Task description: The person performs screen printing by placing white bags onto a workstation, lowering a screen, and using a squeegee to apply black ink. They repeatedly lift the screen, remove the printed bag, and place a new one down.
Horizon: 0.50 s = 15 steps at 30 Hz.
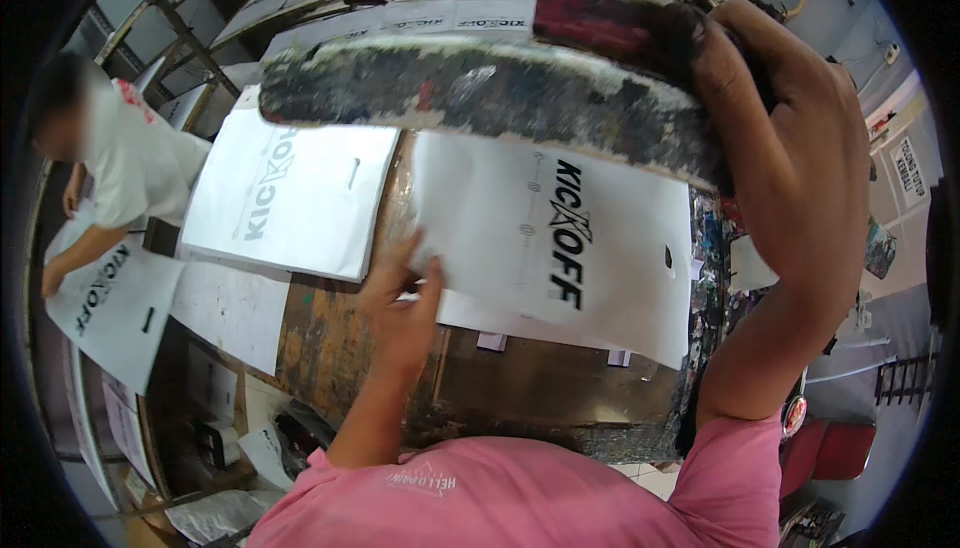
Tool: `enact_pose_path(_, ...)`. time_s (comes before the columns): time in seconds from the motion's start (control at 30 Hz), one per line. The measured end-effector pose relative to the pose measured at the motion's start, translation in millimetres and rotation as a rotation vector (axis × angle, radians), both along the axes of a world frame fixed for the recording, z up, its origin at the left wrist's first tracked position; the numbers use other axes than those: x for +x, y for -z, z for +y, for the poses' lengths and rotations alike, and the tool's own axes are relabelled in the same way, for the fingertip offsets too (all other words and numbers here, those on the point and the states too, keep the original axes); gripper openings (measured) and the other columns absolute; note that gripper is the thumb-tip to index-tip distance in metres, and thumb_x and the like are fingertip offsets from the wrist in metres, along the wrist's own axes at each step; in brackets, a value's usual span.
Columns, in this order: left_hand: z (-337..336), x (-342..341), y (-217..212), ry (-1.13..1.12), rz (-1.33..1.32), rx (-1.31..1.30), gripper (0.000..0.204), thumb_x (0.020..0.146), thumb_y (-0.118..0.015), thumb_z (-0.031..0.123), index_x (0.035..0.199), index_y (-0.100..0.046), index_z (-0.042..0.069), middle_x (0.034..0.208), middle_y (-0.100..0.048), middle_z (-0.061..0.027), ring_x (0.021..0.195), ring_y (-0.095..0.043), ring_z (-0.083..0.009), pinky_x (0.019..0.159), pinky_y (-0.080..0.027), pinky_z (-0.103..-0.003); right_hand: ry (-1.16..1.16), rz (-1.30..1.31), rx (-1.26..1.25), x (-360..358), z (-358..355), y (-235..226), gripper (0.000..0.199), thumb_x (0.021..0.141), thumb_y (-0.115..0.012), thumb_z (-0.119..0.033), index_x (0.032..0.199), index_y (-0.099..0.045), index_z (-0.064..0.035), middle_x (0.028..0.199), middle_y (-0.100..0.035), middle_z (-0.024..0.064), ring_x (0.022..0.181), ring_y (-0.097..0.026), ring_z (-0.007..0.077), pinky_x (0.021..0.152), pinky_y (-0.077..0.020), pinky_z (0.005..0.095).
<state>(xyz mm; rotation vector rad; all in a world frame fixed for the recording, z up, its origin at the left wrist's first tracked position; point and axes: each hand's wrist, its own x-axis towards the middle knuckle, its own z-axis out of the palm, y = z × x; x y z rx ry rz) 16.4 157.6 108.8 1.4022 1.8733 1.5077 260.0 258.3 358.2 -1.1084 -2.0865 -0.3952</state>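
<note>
My right hand [780,108] is raised at the upper right, its fingers wrapped round the end of an ink-stained screen-printing frame [480,93]. The frame is tilted up above the table, its long dark edge toward me. Below it lies a flat white bag [480,188] with a black print and a small handle slot. My left hand [400,293] is at the bag's left edge, thumb and fingers closed on it, slightly blurred. Behind the frame is a dark red block-like piece [590,23], partly hidden by the frame and my right hand.
A stack of printed white bags [330,163] lies left of my hand on the stained wooden table [330,328]. At the far left, another person [145,148] holds a printed bag [115,303]. Racks with more printed bags [400,20] stand behind. A red seat [845,448] is at right.
</note>
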Motion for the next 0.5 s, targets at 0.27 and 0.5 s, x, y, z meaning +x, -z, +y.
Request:
enact_pose_path(0.27, -20, -188, 3, -0.114, -0.143, -0.078, 0.065, 0.080, -0.063, -0.001, 0.144, -0.054, -0.002, 0.072, -0.064, -0.0021, 0.055, -0.052, -0.0052, 0.054, -0.043, -0.022, 0.022, -0.014, -0.092, -3, -21, 5, 0.039, 0.099, -0.058, -0.041, 0.101, -0.068, -0.0034, 0.078, -0.064, 0.0194, 0.071, -0.059, 0.0374, 0.073, -0.0473, 0.0393)
enact_pose_path(0.5, -21, -389, 1, -0.276, 0.301, -0.339, 0.072, 0.079, -0.067, 0.011, 0.148, -0.050, 0.000, 0.108, -0.070, -0.0197, 0.076, -0.067, -0.0216, 0.069, -0.055, -0.033, 0.092, -0.085, 0.054, -1, -34, 17, 0.043, 0.096, -0.059, -0.043, 0.108, -0.070, -0.0029, 0.087, -0.068, 0.0211, 0.082, -0.063, 0.0403, 0.085, -0.0454, 0.0456)
